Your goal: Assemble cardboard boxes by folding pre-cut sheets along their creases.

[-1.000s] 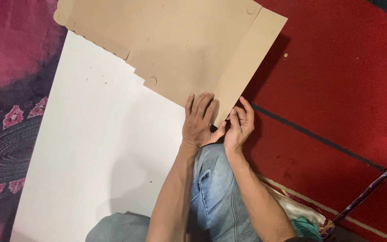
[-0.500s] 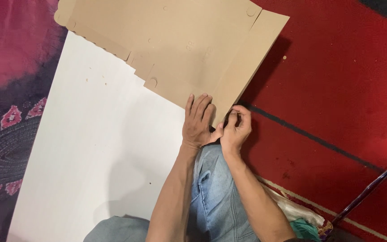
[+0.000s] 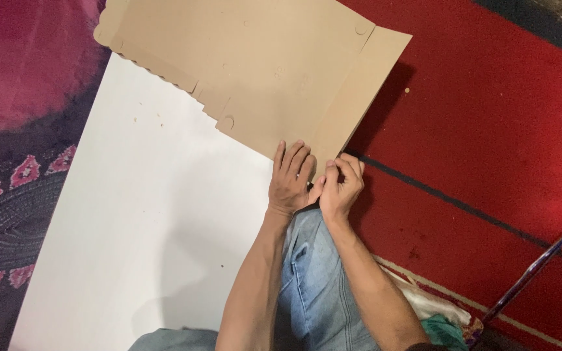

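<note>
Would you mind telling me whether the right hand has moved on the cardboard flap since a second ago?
Yes. The right hand has curled from open fingers into a pinch on the near corner of the brown cardboard sheet, drawing slightly toward the flat left hand.

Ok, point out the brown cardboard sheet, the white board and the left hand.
brown cardboard sheet (image 3: pixel 261 58), head view, middle of its flat face.
white board (image 3: pixel 144 221), head view, bare middle area.
left hand (image 3: pixel 292 182), head view, back of the hand.

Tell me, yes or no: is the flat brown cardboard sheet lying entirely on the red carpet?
No: the brown cardboard sheet lies mostly over the large white board, only its right flap above the red carpet.
</note>
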